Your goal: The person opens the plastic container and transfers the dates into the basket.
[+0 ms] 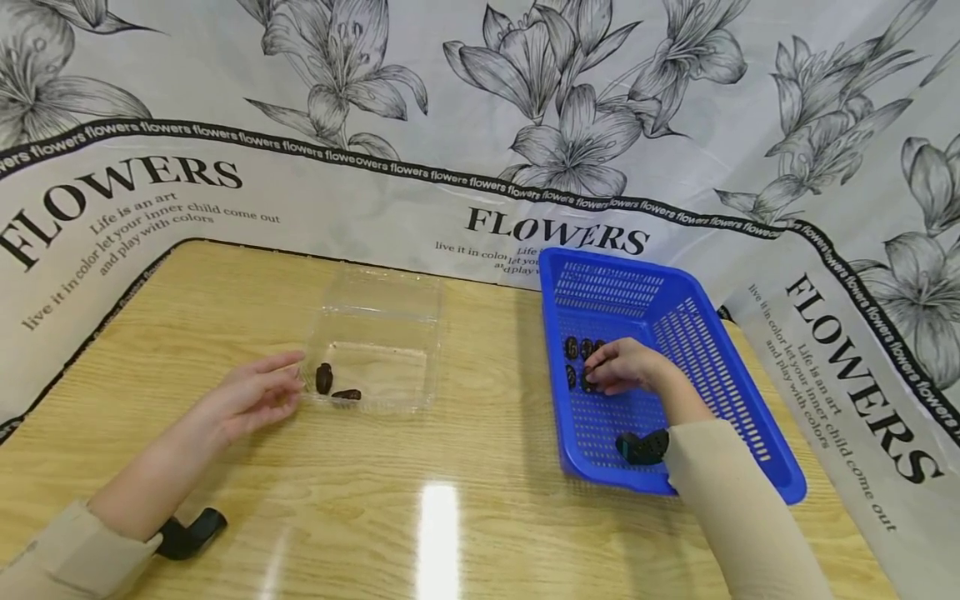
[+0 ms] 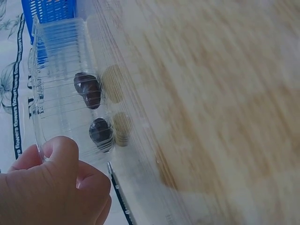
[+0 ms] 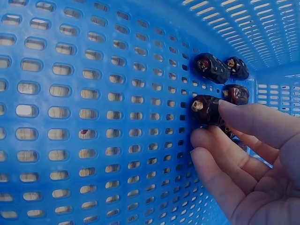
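Note:
On the left of the table, my left hand [image 1: 251, 396] pinches the left edge of a clear plastic box [image 1: 437, 350] between thumb and fingers. Two dark dates lie in that box: an upright-lying one [image 1: 324, 378] and a sideways one [image 1: 347, 394]. Over in the blue basket [image 1: 561, 421], my right hand [image 1: 630, 367] pinches a date [image 3: 205, 111] with thumb and fingertips, low at the basket floor. Several other dates [image 3: 212, 69] lie close together beside it, partly hidden by the hand.
The box's clear lid [image 1: 382, 287] stands open at the back. Wood-grain tabletop [image 1: 360, 500] lies between box and basket. A flower-printed cloth [image 1: 375, 196] rises behind the table and along its sides. Black wrist cameras are strapped at both sleeves.

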{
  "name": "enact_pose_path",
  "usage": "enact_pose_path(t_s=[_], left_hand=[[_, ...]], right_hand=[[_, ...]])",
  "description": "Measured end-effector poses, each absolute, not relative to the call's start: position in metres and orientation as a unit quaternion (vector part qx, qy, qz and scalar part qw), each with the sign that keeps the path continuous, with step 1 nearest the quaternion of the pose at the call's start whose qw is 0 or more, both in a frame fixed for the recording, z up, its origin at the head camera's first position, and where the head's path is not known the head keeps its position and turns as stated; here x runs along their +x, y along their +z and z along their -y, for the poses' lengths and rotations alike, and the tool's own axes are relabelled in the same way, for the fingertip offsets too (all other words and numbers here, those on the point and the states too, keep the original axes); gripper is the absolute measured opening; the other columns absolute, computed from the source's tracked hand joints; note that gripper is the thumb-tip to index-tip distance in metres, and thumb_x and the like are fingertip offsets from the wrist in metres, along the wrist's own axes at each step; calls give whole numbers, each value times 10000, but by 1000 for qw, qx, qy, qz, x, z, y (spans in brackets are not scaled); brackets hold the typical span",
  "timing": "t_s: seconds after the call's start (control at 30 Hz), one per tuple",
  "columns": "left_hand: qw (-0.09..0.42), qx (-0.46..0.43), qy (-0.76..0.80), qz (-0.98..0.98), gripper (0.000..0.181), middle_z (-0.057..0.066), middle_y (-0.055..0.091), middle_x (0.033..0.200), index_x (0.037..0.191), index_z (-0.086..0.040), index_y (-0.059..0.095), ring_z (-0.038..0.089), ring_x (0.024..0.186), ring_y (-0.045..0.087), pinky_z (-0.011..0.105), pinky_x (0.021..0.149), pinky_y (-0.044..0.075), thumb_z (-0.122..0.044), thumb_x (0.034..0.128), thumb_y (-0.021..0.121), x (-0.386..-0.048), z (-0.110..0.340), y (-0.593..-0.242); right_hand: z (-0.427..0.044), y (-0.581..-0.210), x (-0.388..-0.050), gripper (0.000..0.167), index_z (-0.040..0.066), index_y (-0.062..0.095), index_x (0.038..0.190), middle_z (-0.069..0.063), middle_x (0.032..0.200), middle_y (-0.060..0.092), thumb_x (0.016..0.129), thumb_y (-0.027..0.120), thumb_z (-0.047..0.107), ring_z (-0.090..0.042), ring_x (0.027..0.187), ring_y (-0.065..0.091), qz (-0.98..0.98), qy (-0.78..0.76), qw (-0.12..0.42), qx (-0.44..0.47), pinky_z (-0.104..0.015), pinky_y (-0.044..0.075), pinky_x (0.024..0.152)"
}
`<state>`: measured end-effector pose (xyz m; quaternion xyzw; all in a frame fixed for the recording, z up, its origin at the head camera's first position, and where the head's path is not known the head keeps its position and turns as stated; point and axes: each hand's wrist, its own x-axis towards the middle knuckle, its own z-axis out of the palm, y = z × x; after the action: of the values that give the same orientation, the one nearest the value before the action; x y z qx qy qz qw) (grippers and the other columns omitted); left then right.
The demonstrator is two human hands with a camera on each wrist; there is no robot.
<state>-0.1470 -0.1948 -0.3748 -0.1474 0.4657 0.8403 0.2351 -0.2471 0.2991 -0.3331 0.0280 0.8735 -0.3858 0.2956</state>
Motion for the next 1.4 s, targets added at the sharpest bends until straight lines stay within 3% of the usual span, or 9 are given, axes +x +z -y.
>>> enact_pose_path(t_s=[0.23, 0.53, 0.67, 0.77, 0.93, 1.03, 1.2, 1.27, 1.4], left_hand=[[235, -151, 840, -465, 332, 37, 363, 1104, 1086, -159, 554, 111, 810, 509, 197, 722, 491, 86, 863, 562, -144, 196, -377], [234, -156, 841, -462, 312, 36, 352, 1111, 1008, -177, 600, 109, 816, 513, 196, 732, 492, 84, 837, 601, -143, 197, -377], [235, -154, 843, -459, 409, 28, 367, 1093, 1193, -135, 515, 113, 818, 513, 200, 734, 493, 84, 853, 579, -144, 196, -376], [238, -151, 840, -464, 591, 27, 363, 1103, 1386, -98, 347, 112, 825, 512, 201, 744, 492, 87, 865, 556, -146, 193, -374], [236, -153, 838, -467, 708, 25, 370, 1094, 1459, -77, 217, 111, 824, 507, 200, 749, 489, 94, 859, 551, -149, 190, -371], [233, -153, 839, -467, 615, 24, 385, 1074, 1397, -97, 339, 112, 821, 508, 202, 744, 491, 94, 855, 560, -149, 191, -371], [231, -155, 841, -463, 323, 14, 418, 1053, 1017, -169, 615, 113, 811, 521, 210, 736, 497, 98, 840, 578, -147, 193, -371], [231, -154, 843, -462, 313, 11, 429, 1042, 913, -196, 651, 113, 807, 524, 212, 732, 498, 100, 835, 584, -146, 193, -372], [230, -151, 844, -460, 321, 6, 437, 1021, 868, -204, 675, 114, 800, 524, 213, 725, 498, 102, 834, 585, -145, 193, -372]], right_hand=[[-296, -330, -246, 307, -101, 548, 1119, -28, 823, 638, 855, 625, 35, -142, 727, 602, -878, -378, 291, 29, -336, 551, 699], [-283, -305, -248, 413, -130, 468, 1217, -11, 844, 627, 870, 620, 35, -155, 768, 622, -862, -434, 261, 39, -356, 545, 771], [-275, -288, -252, 474, -140, 406, 1278, -8, 899, 643, 887, 607, 37, -168, 842, 643, -846, -469, 252, 18, -364, 529, 823], [-267, -273, -254, 496, -142, 396, 1287, 6, 917, 639, 885, 616, 47, -163, 860, 644, -840, -486, 240, -3, -345, 529, 821], [-247, -250, -258, 488, -122, 425, 1275, -33, 1000, 615, 874, 633, 64, -180, 891, 632, -835, -498, 230, -43, -361, 519, 844], [-227, -241, -260, 459, -96, 461, 1249, -65, 1021, 607, 866, 648, 75, -202, 908, 623, -832, -496, 241, -62, -392, 505, 871], [-193, -240, -262, 433, -74, 491, 1239, -53, 977, 617, 850, 642, 45, -205, 872, 624, -823, -490, 272, -91, -428, 497, 878], [-181, -242, -261, 435, -70, 495, 1244, -46, 967, 624, 845, 634, 33, -208, 867, 626, -820, -488, 283, -97, -424, 503, 869], [-159, -248, -259, 422, -72, 504, 1242, -67, 951, 637, 845, 620, 16, -210, 862, 626, -814, -483, 303, -114, -395, 516, 848]])
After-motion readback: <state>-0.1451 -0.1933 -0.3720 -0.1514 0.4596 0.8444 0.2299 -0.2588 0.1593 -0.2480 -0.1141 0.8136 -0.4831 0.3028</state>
